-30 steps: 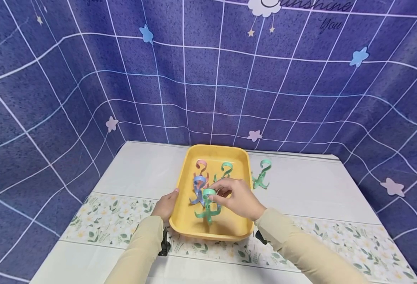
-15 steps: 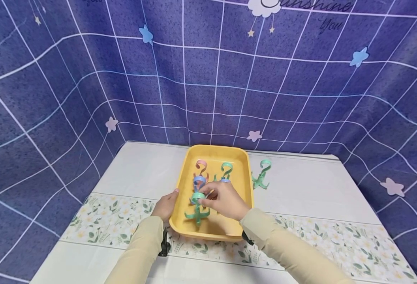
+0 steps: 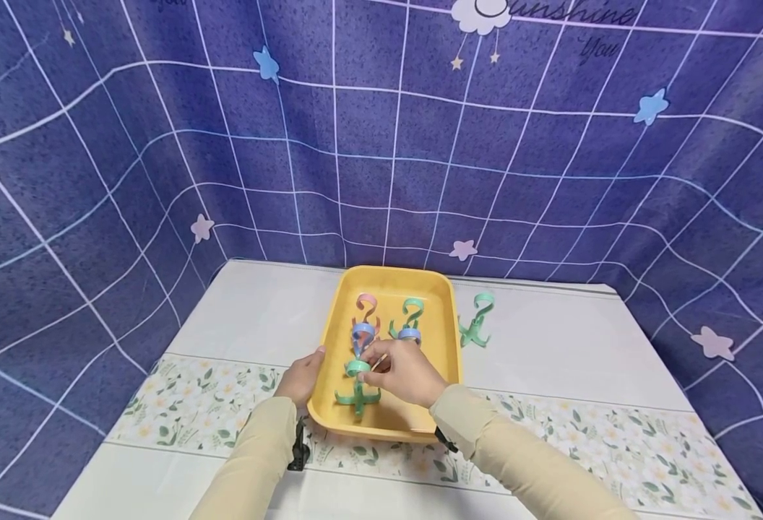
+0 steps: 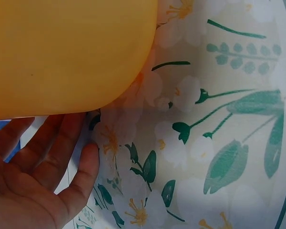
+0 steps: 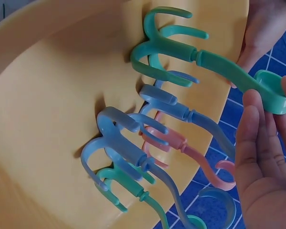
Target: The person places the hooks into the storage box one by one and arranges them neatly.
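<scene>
A yellow plastic tray lies before me with several four-pronged hanging hooks standing in it. My right hand pinches the curled top of a green hook in the tray's near left part. In the right wrist view this hook's prongs are down by the tray floor; whether they touch cannot be told. Behind it stand a blue hook and a pink hook. My left hand rests against the tray's left side; the left wrist view shows its fingers extended at the outer wall.
In the tray's right row are another blue hook and a green hook behind it. One more green hook lies on the white table, right of the tray. A dark blue curtain hangs behind and around the table.
My right hand has carried the green hook leftward and slightly nearer me. The blue hook in the right row has come into sight from behind the hand. My left hand stays at the tray.
</scene>
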Demonstrator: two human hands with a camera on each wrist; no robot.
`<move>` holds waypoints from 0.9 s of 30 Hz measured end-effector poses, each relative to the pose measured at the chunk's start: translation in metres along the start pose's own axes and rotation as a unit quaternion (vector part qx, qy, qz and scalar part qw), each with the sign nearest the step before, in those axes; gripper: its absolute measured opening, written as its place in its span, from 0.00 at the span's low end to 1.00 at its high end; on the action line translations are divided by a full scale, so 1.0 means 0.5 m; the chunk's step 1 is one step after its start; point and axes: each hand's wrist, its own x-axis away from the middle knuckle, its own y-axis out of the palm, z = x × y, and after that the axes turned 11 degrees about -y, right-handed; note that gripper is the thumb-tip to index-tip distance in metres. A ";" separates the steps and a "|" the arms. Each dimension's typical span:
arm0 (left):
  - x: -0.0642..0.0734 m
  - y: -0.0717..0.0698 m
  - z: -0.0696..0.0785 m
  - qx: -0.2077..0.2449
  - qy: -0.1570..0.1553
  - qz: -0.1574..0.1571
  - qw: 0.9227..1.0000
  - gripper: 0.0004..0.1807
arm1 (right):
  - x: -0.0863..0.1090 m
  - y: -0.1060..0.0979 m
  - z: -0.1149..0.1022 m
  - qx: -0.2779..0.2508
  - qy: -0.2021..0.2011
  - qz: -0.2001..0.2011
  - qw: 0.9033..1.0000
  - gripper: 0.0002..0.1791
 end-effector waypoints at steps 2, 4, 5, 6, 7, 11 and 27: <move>-0.002 0.000 0.000 -0.002 0.000 0.000 1.000 0.38 | 0.000 0.001 0.000 0.002 -0.003 -0.002 1.000 0.05; -0.003 -0.001 -0.001 -0.003 0.001 0.000 1.000 0.38 | 0.000 0.001 0.001 0.005 -0.005 -0.005 1.000 0.06; -0.002 -0.001 0.000 -0.001 0.000 0.001 1.000 0.37 | -0.001 0.001 0.001 0.006 -0.006 -0.006 1.000 0.06; -0.003 -0.001 -0.001 0.000 -0.001 0.001 1.000 0.37 | -0.001 0.001 0.002 0.009 -0.007 -0.008 1.000 0.06; -0.003 0.000 0.000 0.000 -0.001 0.003 1.000 0.37 | -0.001 0.001 0.002 0.010 -0.008 -0.010 1.000 0.07; -0.002 0.000 0.002 -0.008 0.001 0.008 1.000 0.37 | -0.002 -0.004 0.001 0.015 -0.020 -0.021 0.999 0.09; 0.001 0.001 0.003 -0.014 -0.002 0.011 1.000 0.36 | -0.002 -0.022 -0.004 0.034 -0.053 -0.043 0.997 0.11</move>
